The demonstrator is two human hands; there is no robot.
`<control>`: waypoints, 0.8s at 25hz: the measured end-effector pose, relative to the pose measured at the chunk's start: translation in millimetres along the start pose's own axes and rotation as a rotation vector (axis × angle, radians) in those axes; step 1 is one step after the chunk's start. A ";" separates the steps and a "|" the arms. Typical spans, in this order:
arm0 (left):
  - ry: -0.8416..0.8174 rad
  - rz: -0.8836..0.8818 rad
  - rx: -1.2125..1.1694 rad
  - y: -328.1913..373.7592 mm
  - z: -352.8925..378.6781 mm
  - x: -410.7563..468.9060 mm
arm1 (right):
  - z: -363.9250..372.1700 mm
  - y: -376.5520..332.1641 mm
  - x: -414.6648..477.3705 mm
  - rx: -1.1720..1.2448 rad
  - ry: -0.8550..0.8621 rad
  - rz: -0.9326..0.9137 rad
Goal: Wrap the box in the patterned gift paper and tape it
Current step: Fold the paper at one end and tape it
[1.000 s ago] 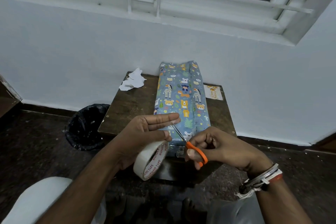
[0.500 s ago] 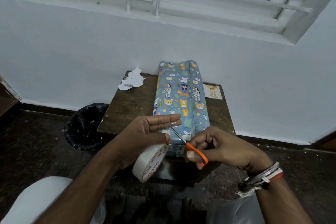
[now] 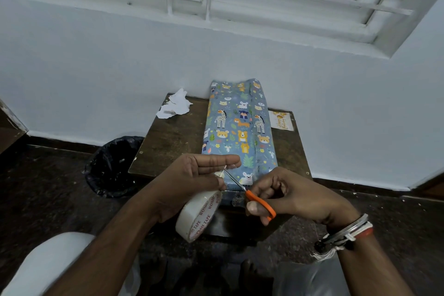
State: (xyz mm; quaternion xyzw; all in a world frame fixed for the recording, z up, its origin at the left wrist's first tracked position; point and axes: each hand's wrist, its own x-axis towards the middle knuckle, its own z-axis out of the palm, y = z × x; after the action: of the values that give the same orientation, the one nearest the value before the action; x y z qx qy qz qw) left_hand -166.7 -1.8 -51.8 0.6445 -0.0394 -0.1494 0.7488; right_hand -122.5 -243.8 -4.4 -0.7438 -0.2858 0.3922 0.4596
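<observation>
A long box wrapped in blue animal-patterned gift paper (image 3: 237, 132) lies lengthwise on a small dark wooden table (image 3: 173, 137). In front of its near end, my left hand (image 3: 194, 175) pinches a strip of clear tape between thumb and fingers, and the white tape roll (image 3: 199, 215) hangs below it. My right hand (image 3: 293, 197) grips orange-handled scissors (image 3: 254, 197), whose blades reach up to the tape strip at my left fingers.
Torn white paper scraps (image 3: 174, 106) lie at the table's far left corner. A small greeting card (image 3: 281, 120) sits at the right edge. A black bin (image 3: 113, 166) stands on the floor to the left. The white wall is right behind the table.
Both hands stay almost still. The scissor blades have edged slightly closer to the tape strip at my left fingers.
</observation>
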 end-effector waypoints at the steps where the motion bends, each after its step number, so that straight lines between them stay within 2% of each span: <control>1: -0.001 0.000 0.005 0.7 0.6 0.1 | -0.3 -0.1 -0.2 0.000 -0.001 0.000; 20: -0.042 0.014 -0.037 0.5 -2.4 1.0 | 0.1 -1.6 -0.8 -0.045 -0.016 -0.009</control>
State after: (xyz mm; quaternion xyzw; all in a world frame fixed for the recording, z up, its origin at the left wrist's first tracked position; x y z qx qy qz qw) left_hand -165.1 0.2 -51.9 0.6270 -0.0569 -0.1585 0.7606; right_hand -123.1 -243.6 -2.7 -0.7495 -0.3015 0.3894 0.4423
